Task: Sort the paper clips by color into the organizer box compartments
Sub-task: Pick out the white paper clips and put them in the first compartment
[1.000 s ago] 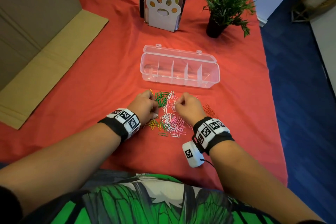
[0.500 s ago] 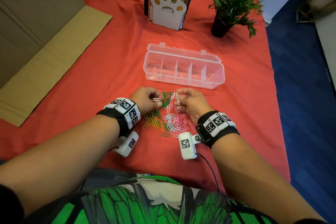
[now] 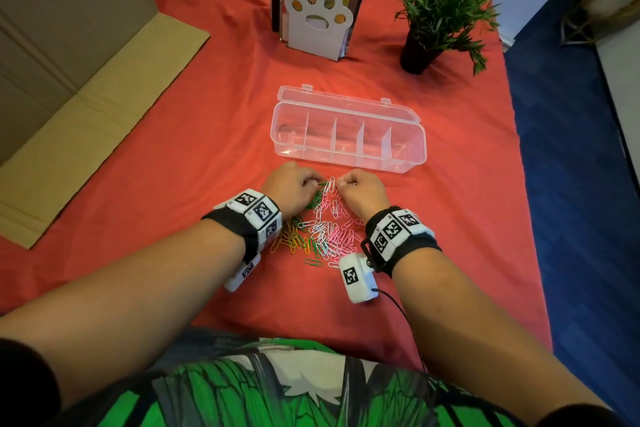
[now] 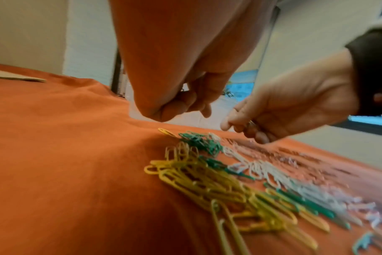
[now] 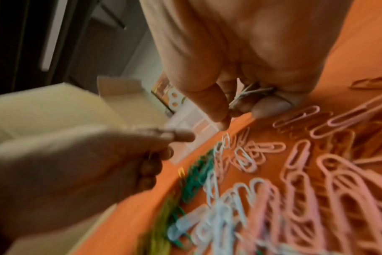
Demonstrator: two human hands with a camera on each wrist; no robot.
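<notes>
Heap of coloured wire paper clips [image 3: 320,232] lies nearest you on orange-red tablecloth [image 3: 173,166]: yellow at left, green and white in middle, pink at right.

Your left hand [image 3: 292,189] hovers over heap's far edge, fingers curled. Right-wrist view alone shows small metallic thing pinched at its fingertips [image 5: 181,136], too blurred to name.

Your right hand [image 3: 362,192] curls beside it. Its wrist view alone shows white clips [image 5: 250,93] gripped in fingers.

Just beyond, clear plastic organizer box [image 3: 348,133] sits open, compartments bare.
</notes>
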